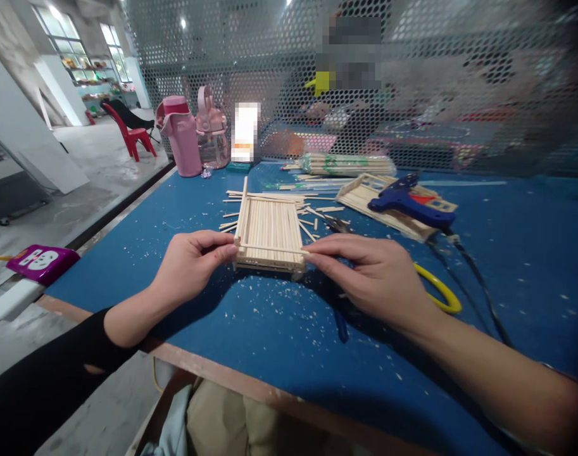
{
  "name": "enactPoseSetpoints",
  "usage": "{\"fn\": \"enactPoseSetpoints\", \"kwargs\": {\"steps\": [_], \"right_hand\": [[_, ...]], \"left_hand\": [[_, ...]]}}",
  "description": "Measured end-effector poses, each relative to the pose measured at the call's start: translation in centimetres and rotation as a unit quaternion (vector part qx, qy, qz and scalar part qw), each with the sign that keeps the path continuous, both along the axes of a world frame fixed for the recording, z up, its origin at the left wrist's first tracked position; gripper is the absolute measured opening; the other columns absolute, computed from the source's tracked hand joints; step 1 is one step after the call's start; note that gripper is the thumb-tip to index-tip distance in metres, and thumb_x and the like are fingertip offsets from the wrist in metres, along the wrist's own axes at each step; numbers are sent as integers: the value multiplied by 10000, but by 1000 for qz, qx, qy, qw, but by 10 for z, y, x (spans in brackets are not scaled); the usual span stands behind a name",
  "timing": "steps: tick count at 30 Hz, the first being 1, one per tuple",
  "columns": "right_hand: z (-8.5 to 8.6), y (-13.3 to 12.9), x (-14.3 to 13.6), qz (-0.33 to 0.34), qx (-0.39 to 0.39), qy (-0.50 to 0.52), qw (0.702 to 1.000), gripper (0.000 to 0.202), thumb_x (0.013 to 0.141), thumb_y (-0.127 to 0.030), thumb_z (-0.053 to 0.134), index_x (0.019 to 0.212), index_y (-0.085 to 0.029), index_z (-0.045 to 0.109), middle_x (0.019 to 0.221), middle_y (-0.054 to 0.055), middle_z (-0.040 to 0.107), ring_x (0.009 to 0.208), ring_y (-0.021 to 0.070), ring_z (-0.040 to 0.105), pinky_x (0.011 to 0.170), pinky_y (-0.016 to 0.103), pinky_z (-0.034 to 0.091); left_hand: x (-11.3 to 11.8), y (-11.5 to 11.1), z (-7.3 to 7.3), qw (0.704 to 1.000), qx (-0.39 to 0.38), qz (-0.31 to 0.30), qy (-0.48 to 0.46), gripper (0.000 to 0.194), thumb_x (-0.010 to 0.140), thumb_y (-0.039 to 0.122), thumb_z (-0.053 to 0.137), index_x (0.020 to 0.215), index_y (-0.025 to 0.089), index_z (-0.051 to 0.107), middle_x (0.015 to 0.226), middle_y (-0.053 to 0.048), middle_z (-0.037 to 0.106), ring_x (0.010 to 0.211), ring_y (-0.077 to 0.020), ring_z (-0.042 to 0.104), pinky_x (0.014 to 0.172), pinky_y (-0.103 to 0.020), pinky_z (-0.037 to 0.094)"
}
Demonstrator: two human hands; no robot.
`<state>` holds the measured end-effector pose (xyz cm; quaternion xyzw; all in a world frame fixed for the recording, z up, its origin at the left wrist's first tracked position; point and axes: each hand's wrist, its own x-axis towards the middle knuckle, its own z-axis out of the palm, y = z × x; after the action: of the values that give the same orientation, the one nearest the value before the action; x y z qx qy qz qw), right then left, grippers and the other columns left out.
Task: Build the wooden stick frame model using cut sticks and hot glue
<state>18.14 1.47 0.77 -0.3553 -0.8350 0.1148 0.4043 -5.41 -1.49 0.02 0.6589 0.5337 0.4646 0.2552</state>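
A small platform of pale round wooden sticks (274, 221) laid side by side rests on the blue tabletop, with one longer stick (244, 196) along its left side. A thin wooden stick (274, 249) lies crosswise over its near edge. My right hand (378, 272) pinches this stick's right end between thumb and fingertips. My left hand (188, 259) is closed in a pinch at the opposite end, by the platform's near left corner. Loose stick pieces (229, 223) lie around the platform.
Right of the platform, a blue glue gun (407, 202) lies on another stick-built piece (359, 197), its cable trailing nearer. A yellow handle (443, 288) shows beyond my right hand. Bagged sticks (348, 164), a pink bottle (184, 142) and a clear-pink bottle (213, 136) stand behind.
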Motion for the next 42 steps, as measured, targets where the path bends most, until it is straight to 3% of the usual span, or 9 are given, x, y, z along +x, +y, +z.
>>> {"fn": "enactPoseSetpoints", "kwargs": {"steps": [7, 17, 27, 35, 42], "right_hand": [[-1, 1, -1, 12, -9, 15, 1000, 115, 775, -211, 590, 728, -230, 693, 720, 13, 703, 672, 150, 648, 627, 270, 533], [-1, 0, 0, 17, 20, -2, 1000, 120, 794, -206, 573, 744, -213, 682, 706, 21, 684, 649, 138, 628, 615, 263, 507], [-6, 1, 5, 37, 122, -33, 991, 160, 793, -147, 546, 862, -181, 686, 774, 51, 704, 725, 150, 650, 662, 271, 528], [-6, -1, 5, 28, 124, -33, 991, 205, 790, -123, 524, 904, -191, 681, 801, 44, 710, 718, 143, 658, 648, 262, 538], [-6, -1, 5, 26, 139, -38, 989, 147, 791, -166, 565, 858, -194, 692, 771, 39, 716, 710, 145, 659, 658, 264, 538]], "left_hand": [[1, 0, -2, 999, 27, -17, 29, 115, 761, 214, 574, 744, 171, 679, 665, -14, 691, 613, -135, 615, 588, -271, 504], [0, -8, -3, 995, 78, -23, 56, 184, 783, 203, 554, 910, 175, 684, 864, -59, 707, 764, -157, 643, 674, -282, 519], [2, -9, -4, 999, 30, 9, 33, 192, 744, 299, 616, 863, 166, 688, 826, -58, 704, 708, -157, 627, 628, -270, 498], [3, -6, -3, 998, 27, 34, 34, 153, 726, 282, 644, 826, 179, 698, 821, -27, 716, 734, -151, 636, 685, -266, 497], [1, -5, -4, 998, 27, 31, 47, 143, 749, 287, 617, 809, 186, 699, 783, -16, 708, 686, -136, 625, 636, -250, 485]]}}
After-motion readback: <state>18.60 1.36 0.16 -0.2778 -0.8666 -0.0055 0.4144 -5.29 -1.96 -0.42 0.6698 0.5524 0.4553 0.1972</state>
